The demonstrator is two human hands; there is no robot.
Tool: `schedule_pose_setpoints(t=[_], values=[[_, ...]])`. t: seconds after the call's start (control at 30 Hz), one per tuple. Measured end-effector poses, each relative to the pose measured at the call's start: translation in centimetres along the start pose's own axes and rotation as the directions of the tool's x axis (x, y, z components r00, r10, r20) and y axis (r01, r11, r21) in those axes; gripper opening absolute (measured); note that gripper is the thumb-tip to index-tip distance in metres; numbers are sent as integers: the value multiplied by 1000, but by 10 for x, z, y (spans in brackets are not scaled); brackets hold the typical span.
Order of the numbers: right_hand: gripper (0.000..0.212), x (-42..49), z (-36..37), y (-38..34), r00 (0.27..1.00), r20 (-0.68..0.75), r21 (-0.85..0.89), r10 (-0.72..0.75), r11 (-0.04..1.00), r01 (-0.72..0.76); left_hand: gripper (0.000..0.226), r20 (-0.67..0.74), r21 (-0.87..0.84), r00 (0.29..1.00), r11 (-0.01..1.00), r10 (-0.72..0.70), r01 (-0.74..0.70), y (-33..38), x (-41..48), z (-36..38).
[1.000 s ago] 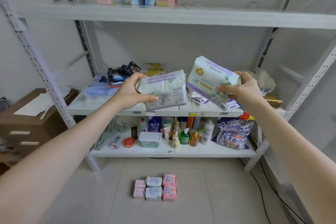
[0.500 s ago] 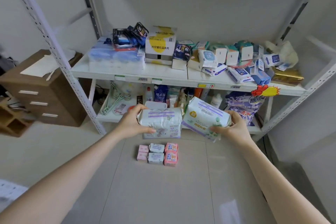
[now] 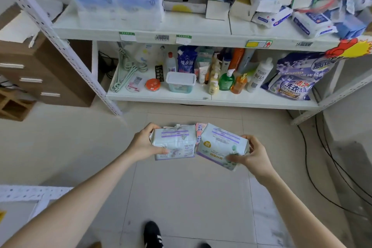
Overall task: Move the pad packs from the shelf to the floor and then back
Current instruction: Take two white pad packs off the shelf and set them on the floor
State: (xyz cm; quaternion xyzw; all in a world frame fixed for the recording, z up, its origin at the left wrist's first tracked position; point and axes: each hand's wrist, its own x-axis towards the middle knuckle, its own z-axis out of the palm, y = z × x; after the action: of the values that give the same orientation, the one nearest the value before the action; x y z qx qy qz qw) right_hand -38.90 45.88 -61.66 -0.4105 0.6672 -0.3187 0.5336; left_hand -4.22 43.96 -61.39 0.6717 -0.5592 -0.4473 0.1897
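My left hand (image 3: 143,143) grips a white pad pack with purple stripes (image 3: 174,143) by its left end. My right hand (image 3: 250,155) grips a second white and purple pad pack with a yellow dot (image 3: 220,145) by its right end. Both packs hang side by side low over the tiled floor (image 3: 181,197), in front of the white shelf (image 3: 201,34). They cover the pile of small packs on the floor; only a pink pack's corner (image 3: 199,128) shows between them.
The lower shelf board (image 3: 201,96) carries bottles, a plastic tub (image 3: 180,82) and detergent bags (image 3: 291,84). A brown drawer cabinet (image 3: 46,74) stands at the left. Black cables (image 3: 326,157) run over the floor at the right. My black shoe (image 3: 152,234) is below.
Both hands have come down from shelf height to just above the floor, each carrying its pack. The view has tilted down and moved closer to the floor.
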Motion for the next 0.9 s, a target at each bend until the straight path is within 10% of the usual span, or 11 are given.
schedule_pose_setpoints(t=[0.9], values=[[64,245,152,408,992,93,-131,81,989,-68,69,118,0,993,1000,22,-23,-373,301,233]])
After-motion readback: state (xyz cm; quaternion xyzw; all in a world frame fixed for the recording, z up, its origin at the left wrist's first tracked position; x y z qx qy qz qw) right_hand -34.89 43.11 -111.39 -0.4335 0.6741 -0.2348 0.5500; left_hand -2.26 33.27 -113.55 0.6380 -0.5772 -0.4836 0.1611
